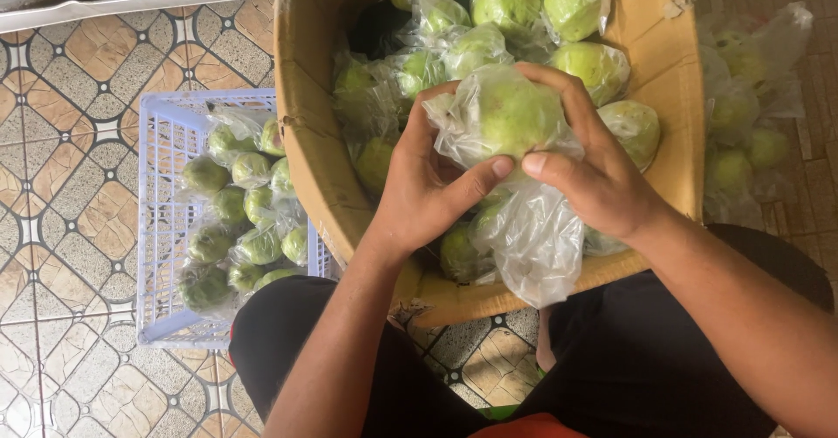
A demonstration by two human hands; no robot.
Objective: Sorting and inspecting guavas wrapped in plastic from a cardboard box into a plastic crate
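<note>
A green guava point(511, 117) wrapped in a clear plastic bag sits between both of my hands above an open cardboard box point(307, 133). My left hand point(428, 185) grips its left and lower side, thumb pressed under the fruit. Over the top and right side curl the fingers of my right hand point(594, 172), thumb meeting the left thumb. The bag's loose tail point(532, 242) hangs down below my hands. Several more bagged guavas point(515, 6) fill the box.
A white plastic crate point(157, 229) with several bagged guavas point(236, 229) stands on the patterned tile floor point(70, 141) to the left. More bagged guavas point(742, 133) lie right of the box. My knees in dark shorts point(288, 333) frame the box's near edge.
</note>
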